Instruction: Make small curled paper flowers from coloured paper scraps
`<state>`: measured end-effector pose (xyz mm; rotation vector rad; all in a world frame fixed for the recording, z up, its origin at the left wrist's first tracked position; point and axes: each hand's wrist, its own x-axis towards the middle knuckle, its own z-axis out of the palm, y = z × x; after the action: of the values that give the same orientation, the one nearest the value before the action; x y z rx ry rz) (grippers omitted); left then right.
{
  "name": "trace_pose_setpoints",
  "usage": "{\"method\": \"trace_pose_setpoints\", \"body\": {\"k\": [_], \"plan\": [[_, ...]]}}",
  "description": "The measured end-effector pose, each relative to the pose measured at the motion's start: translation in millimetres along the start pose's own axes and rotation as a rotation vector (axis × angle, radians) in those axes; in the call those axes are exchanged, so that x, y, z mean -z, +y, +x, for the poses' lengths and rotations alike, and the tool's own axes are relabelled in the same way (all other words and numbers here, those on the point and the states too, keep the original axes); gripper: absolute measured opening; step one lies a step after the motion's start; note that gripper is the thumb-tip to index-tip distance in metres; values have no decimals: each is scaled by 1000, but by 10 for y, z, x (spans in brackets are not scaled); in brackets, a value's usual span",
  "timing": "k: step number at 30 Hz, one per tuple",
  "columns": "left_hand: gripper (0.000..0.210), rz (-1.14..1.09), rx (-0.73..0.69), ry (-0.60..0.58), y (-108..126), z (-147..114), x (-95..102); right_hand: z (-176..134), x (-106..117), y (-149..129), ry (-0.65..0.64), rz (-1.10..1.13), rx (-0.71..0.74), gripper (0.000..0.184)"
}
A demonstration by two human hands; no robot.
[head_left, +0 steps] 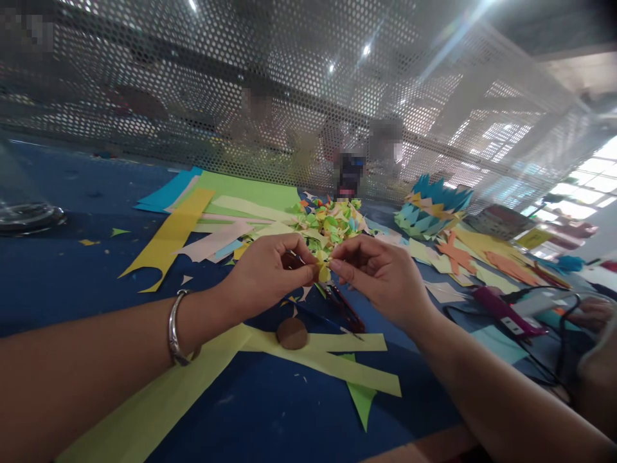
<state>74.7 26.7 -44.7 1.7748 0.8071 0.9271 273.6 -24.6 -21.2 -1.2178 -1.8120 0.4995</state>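
Between my two hands is a small piece of folded yellow paper (324, 271). My left hand (272, 270), with a silver bangle on its wrist, pinches the piece from the left. From the right, my right hand (378, 273) has thumb and forefinger pressed together at its edge. Just behind my fingertips lies a heap of small folded paper pieces (332, 222), mostly green and yellow. Below my hands a brown disc (292, 333) rests on pale yellow paper strips (347, 370). Red-handled scissors (348, 312) lie partly hidden under my right hand.
A yellow strip (168, 238) and green sheets (250, 186) lie at the left. A blue and orange paper crown (434, 206), orange cut-outs (456, 254) and a purple device with a cable (508, 312) are at the right, near another person's hand (595, 315). A perforated metal screen (216, 96) stands behind.
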Motion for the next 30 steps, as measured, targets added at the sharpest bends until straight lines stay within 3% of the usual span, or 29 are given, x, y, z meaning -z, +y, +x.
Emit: {"method": "trace_pose_setpoints", "body": {"k": [9, 19, 24, 30], "plan": [[13, -17, -53, 86, -6, 18, 20, 0, 18, 64, 13, 55, -39, 23], [16, 5, -74, 134, 67, 2, 40, 4, -48, 62, -18, -2, -80, 19], [15, -80, -98, 147, 62, 4, 18, -11, -35, 15, 40, 66, -94, 23], [15, -120, -118, 144, 63, 10, 12, -16, -27, 18, 13, 134, -75, 23]]}}
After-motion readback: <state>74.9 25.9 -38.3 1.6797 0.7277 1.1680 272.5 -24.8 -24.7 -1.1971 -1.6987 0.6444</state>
